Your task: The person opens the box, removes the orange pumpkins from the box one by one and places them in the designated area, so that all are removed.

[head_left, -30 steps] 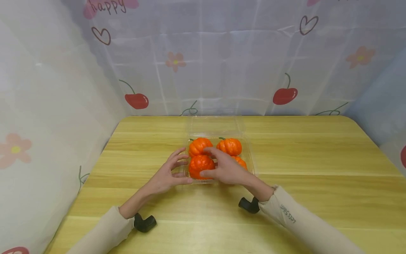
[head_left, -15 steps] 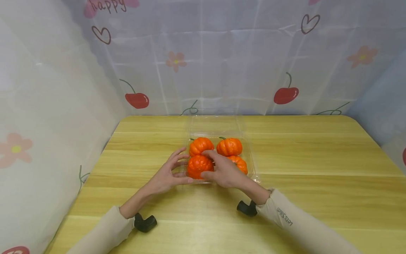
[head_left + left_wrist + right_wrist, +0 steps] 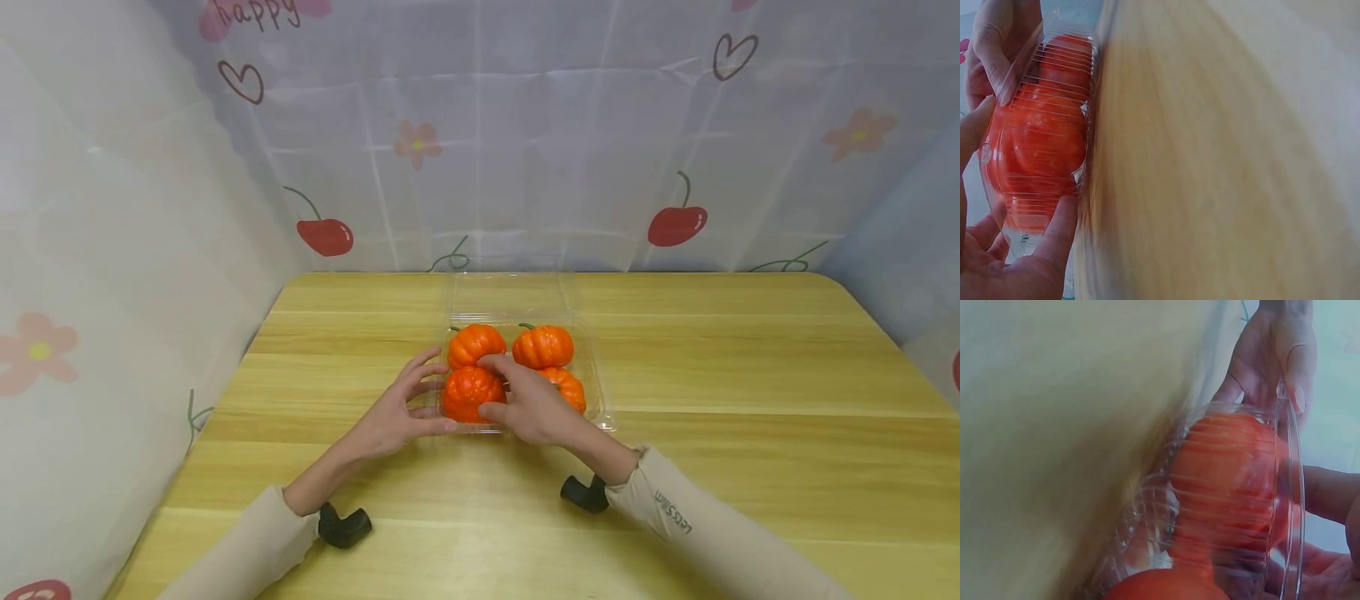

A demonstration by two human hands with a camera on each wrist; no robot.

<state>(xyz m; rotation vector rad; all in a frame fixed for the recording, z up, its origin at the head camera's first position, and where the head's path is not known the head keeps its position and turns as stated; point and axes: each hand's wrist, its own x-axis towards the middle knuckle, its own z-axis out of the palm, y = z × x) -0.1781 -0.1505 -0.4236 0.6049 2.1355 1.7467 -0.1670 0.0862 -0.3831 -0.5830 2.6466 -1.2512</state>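
Observation:
A clear plastic clamshell container (image 3: 597,375) sits on the table with its lid (image 3: 510,293) folded back. Inside it lie several small orange toy pumpkins: back left (image 3: 476,342), back right (image 3: 543,346), and a front right pumpkin (image 3: 570,392) partly behind my right hand. My right hand (image 3: 534,404) holds the front left pumpkin (image 3: 471,392), thumb at its near side and fingers over its far side. My left hand (image 3: 392,417) braces the container's left side, fingers spread along it and thumb at the front corner. The left wrist view shows that thumb (image 3: 1060,225) against the ribbed wall.
The light wooden table (image 3: 750,417) extends to both sides. A printed curtain (image 3: 525,150) hangs behind it, with another sheet (image 3: 112,250) on the left. Black angled pieces (image 3: 345,527) stick out at both wrists.
The right hand has shifted the front left pumpkin slightly left and settled it in the container, exposing more of the front right pumpkin. The left hand stays put.

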